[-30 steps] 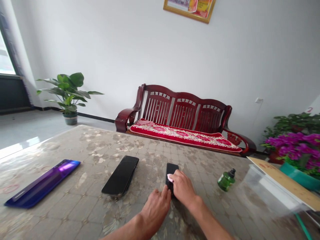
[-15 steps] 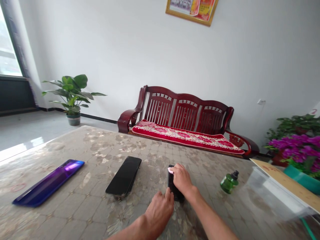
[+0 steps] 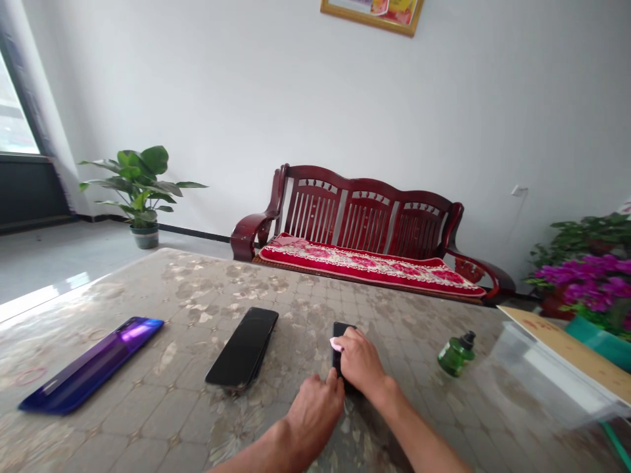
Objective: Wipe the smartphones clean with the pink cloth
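Observation:
A black smartphone (image 3: 337, 360) lies on the patterned tabletop, mostly covered by my hands. My left hand (image 3: 315, 412) has its fingers curled, with the thumb and fingertips holding the phone's near left edge. My right hand (image 3: 362, 359) rests over the screen, pressing a small pale pink pad or cloth (image 3: 336, 343) against it; most of that piece is hidden under the fingers. To the left lies a second black smartphone (image 3: 243, 348), screen up. Farther left is a shiny blue-purple phone or phone back (image 3: 93, 364).
A green pump bottle (image 3: 456, 355) stands right of my hands. Beyond it are a clear plastic box (image 3: 532, 374) with a tan board (image 3: 566, 351) on top and purple flowers (image 3: 586, 282). A red wooden bench (image 3: 365, 217) stands behind the table (image 3: 172, 282); a potted plant (image 3: 142, 187) is at left.
My right hand and the pale pad have slid slightly toward the phone's near end, showing more of its top. My left hand stays at the near edge. The camera view has shifted a little.

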Tool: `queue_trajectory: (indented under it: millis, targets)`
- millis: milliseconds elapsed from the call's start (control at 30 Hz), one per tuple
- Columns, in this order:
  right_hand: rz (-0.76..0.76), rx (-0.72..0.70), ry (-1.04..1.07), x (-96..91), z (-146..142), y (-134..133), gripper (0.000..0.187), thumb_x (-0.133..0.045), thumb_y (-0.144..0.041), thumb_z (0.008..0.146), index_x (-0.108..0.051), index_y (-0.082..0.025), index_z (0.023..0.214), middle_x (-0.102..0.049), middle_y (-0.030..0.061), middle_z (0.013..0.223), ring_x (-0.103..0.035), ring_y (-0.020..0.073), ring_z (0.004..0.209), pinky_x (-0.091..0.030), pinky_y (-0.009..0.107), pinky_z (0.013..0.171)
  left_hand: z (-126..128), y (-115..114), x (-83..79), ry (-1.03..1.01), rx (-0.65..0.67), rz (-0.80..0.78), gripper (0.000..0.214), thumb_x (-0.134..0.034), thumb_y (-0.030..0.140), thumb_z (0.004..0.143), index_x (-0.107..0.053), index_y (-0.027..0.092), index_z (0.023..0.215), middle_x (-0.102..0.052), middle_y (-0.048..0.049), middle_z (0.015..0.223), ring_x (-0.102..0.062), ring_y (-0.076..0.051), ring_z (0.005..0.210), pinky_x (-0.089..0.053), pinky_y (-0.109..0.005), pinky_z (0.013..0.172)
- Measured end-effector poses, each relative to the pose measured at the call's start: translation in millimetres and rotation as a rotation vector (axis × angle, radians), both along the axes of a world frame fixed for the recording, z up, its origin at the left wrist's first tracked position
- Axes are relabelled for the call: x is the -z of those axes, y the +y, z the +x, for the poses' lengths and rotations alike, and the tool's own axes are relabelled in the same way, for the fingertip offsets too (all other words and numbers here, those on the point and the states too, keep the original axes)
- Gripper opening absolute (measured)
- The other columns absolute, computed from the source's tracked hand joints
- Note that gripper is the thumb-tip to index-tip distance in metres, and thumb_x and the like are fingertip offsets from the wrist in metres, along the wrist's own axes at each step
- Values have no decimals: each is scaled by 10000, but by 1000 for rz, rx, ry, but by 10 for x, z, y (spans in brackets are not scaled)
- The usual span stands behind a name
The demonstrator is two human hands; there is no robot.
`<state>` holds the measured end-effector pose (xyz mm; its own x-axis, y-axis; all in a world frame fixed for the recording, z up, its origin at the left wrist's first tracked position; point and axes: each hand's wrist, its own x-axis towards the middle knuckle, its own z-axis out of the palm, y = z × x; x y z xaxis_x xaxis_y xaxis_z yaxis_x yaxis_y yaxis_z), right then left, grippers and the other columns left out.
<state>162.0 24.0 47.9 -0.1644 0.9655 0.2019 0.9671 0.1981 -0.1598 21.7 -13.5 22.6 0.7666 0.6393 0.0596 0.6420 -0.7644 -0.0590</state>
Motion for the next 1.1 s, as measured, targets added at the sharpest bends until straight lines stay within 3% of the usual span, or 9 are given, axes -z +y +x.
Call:
queue_trajectory:
  millis: [200, 533, 667, 833, 933, 1100]
  targets:
    - [-18, 64, -9, -51, -42, 258, 361, -447, -80, 880, -744, -252, 990, -665, 51, 974, -582, 164, 982, -383, 222, 829, -41, 15, -30, -15, 2, -35, 269, -485, 9, 852, -633, 106, 1056, -647, -151, 1026, -670, -240, 858, -555, -328, 723]
    - [-22, -93, 57, -36, -12, -290, 340, -451, -80, 847, -739, -260, 865, -639, 23, 879, -555, 152, 894, -377, 222, 762, -23, 16, 0, -57, -12, -68, 245, -544, 39, 838, -677, 134, 1021, -666, -134, 978, -642, -277, 960, -548, -325, 750]
    - [-25, -95, 85, -33, 78, -285, 338, -462, -99, 858, -746, -274, 916, -646, 18, 886, -565, 153, 895, -387, 219, 779, -28, 5, -22, -56, -19, -68, 244, -558, 39, 840, -666, 126, 1041, -661, -141, 1004, -646, -276, 954, -549, -334, 762]
    - [-1, 28, 78, -8, 130, -161, 392, -433, -81, 879, -734, -267, 1046, -660, 42, 971, -578, 165, 971, -400, 225, 833, -51, -11, -106, -39, -25, -71, 248, -517, 12, 855, -656, 123, 1028, -658, -141, 1050, -668, -254, 889, -562, -357, 765]
    - [3, 62, 46, -4, 105, -196, 372, -437, -67, 876, -736, -252, 995, -660, 46, 966, -581, 166, 961, -399, 229, 827, -51, -8, -125, -30, -16, -81, 266, -490, 1, 863, -649, 122, 1039, -657, -141, 1079, -673, -254, 881, -566, -373, 773]
    - [3, -33, 19, 14, 65, -394, 294, -479, -74, 860, -718, -243, 892, -643, 23, 904, -577, 150, 906, -384, 222, 784, -33, 19, -40, -58, -37, -86, 303, -469, -14, 862, -641, 138, 1061, -665, -112, 1050, -673, -257, 887, -567, -363, 759]
